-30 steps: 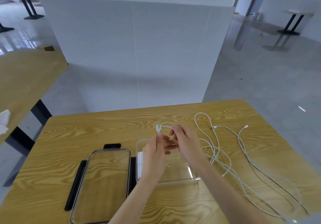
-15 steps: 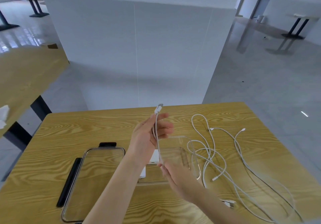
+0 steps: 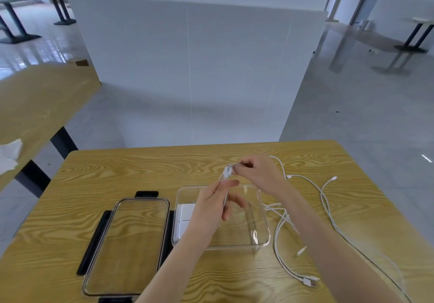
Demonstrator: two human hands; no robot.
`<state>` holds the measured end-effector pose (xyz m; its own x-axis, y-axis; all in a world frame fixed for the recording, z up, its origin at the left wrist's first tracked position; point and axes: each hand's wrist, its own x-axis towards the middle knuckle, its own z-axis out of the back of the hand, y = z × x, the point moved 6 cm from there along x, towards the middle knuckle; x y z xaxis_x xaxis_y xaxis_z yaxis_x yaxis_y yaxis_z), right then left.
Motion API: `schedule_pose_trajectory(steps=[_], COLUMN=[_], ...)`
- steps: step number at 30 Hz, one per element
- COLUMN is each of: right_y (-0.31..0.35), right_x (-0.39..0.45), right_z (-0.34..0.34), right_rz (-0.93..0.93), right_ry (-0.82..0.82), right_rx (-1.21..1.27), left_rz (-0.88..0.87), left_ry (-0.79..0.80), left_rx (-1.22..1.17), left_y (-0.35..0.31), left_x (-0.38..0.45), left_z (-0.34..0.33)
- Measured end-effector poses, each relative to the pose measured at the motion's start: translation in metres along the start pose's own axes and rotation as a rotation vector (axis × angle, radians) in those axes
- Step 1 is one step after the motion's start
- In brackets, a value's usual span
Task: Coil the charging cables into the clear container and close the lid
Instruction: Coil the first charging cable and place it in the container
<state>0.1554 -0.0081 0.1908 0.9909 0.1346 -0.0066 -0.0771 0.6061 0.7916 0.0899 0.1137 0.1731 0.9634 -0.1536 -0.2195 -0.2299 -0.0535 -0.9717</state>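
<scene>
A wooden table (image 3: 145, 175) carries the whole work area, seen from above and slightly behind the hands. On its near left lies the clear lid (image 3: 126, 246), flat, with black latches at its edges, just beside the clear container (image 3: 260, 220), which stands open with a white block (image 3: 185, 215) against its left wall. To the right of the container the loose cables (image 3: 326, 208) sprawl uncoiled across the table, their plugs scattered toward the near edge, none of them yet inside. Above the container's far rim, the left hand (image 3: 211, 211) holds the white cable (image 3: 226, 180) being wound, its thumb and fingers curled round the strand so that the cable runs up and away from the palm; whether a full loop has formed inside the hand cannot be told, since the fingers are blurred. The right hand (image 3: 258, 173) pinches the upper end of the same cable near its plug (image 3: 229, 168), just beyond and to the right of the left hand. The cable's long axis runs near-to-far between the two hands, directly over the container; the left hand is the nearer to the opening, so lowering the bundle would probably fall to it, while the remaining cables lie within reach of the right.
</scene>
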Motion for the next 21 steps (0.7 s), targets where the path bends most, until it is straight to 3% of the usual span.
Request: schedule_pose_trajectory(steps=[6, 10, 14, 19, 21], right_y=[0.035, 0.037, 0.024, -0.009, -0.032], right_x=[-0.024, -0.042, -0.05, -0.064, -0.057], right_z=[-0.017, -0.038, -0.053, -0.089, -0.093], right_rz=[0.047, 0.143, 0.158, 0.24, 0.175], right_ry=[0.029, -0.027, -0.02, 0.172, 0.238], right_rx=[0.098, -0.071, -0.088, -0.33, -0.352], left_rz=[-0.019, 0.03, 0.029, -0.024, -0.071], left_ry=[-0.191, -0.226, -0.149, -0.06, 0.016], left_rx=[-0.062, -0.141, -0.337, -0.548, -0.519], left_y=[0.006, 0.013, 0.003, -0.022, -0.033], left_x=[0.016, 0.029, 0.037, 0.04, 0.036], left_z=[0.013, 0.018, 0.015, 0.022, 0.023])
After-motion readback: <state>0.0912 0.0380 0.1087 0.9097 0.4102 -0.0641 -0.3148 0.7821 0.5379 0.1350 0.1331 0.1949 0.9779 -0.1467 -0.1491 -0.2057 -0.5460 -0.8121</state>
